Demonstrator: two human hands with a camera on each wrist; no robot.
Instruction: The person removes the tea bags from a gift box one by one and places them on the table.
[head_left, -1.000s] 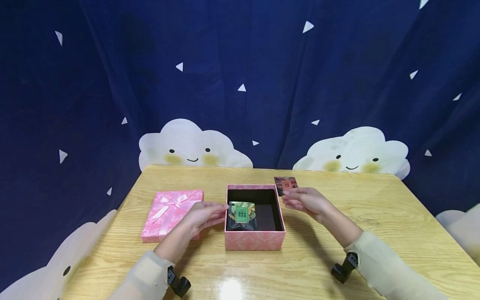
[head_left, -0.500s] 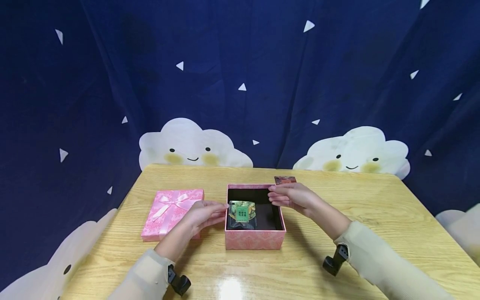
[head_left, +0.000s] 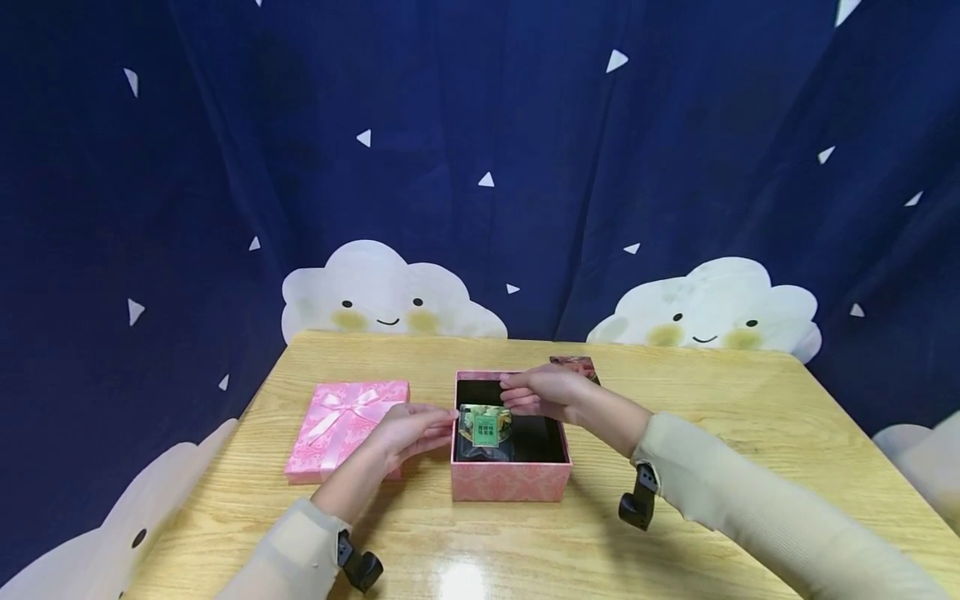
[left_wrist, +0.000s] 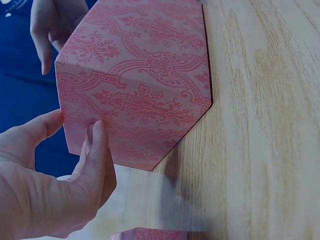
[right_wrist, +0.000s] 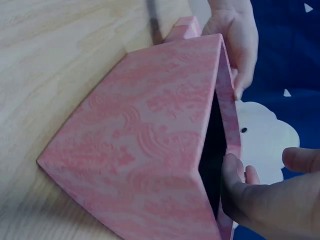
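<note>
A pink patterned box (head_left: 510, 483) with a dark inside stands uncovered on the table. Leaning in its left half is a flat packet with a green label (head_left: 484, 432). My left hand (head_left: 416, 429) rests its fingertips on the box's left wall; in the left wrist view the thumb (left_wrist: 50, 122) touches the rim and the fingers lie on the wall. Over the box's right half is my right hand (head_left: 547, 392), its fingertips just above and right of the green packet. The right wrist view shows its thumb (right_wrist: 300, 159) apart from the fingers, which hold nothing.
The pink lid (head_left: 330, 425) with a ribbon bow lies left of the box, partly behind my left hand. Behind the box's right corner lies a dark red packet (head_left: 576, 364), partly covered by my right hand. A blue curtain (head_left: 480, 125) hangs behind the table (head_left: 720, 400).
My right hand has moved left, from beside the red packet across the box's right wall to over the box, near the green packet. My left hand has stayed at the left wall.
</note>
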